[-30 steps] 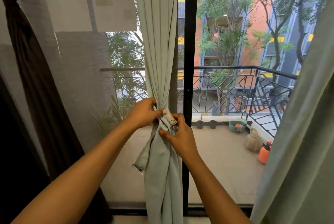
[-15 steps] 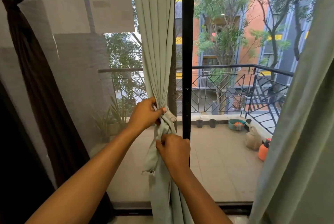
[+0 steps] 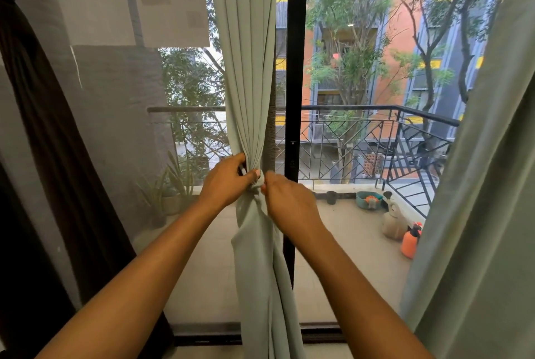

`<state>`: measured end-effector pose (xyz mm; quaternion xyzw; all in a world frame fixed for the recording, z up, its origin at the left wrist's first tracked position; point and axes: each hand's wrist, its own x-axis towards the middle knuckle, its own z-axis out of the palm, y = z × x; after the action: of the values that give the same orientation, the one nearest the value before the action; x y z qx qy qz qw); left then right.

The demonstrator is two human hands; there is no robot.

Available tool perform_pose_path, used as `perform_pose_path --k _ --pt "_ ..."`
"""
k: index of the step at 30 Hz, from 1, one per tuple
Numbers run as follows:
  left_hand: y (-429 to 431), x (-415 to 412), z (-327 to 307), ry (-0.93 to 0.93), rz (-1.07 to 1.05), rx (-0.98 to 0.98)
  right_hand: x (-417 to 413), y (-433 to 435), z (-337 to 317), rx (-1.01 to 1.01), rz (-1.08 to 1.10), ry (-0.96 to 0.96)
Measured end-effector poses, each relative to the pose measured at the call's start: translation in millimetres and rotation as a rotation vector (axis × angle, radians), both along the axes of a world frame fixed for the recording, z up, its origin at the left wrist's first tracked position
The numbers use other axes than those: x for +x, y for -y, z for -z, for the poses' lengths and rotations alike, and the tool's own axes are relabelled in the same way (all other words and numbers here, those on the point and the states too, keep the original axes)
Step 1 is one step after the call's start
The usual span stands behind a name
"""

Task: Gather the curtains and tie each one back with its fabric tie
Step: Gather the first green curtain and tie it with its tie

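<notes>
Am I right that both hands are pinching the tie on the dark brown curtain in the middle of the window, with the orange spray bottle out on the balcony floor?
Not quite. The head view shows both the left hand and right hand pinching the tie on the pale green curtain in the middle. The dark brown curtain hangs at the far left, already tied. The orange spray bottle is indeed on the balcony floor.

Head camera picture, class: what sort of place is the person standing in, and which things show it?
Probably a room in an upstairs flat, at a glass balcony door. Signs: the pale green curtain both hands gather, the black door frame, and a railed balcony facing apartment blocks.
</notes>
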<state>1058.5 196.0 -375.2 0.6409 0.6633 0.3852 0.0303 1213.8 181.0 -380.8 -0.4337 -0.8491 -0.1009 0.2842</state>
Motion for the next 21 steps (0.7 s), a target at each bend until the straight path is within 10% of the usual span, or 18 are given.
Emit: perform_pose_path --k 9,15,21 --pt "-9.4 -16.2 -8.2 0.098 0.038 -0.097 26.6 -51.1 -25.9 0.131 -0.352 0.306" --pt "-16.2 -14.0 -9.0 0.142 0.074 -0.050 28.0 -74.5 -28.7 0.996 -0.525 0.206" --pt "-26.5 -21.9 0.1 0.237 0.090 -0.030 54.0 -94.3 54.5 1.075 -0.637 0.115"
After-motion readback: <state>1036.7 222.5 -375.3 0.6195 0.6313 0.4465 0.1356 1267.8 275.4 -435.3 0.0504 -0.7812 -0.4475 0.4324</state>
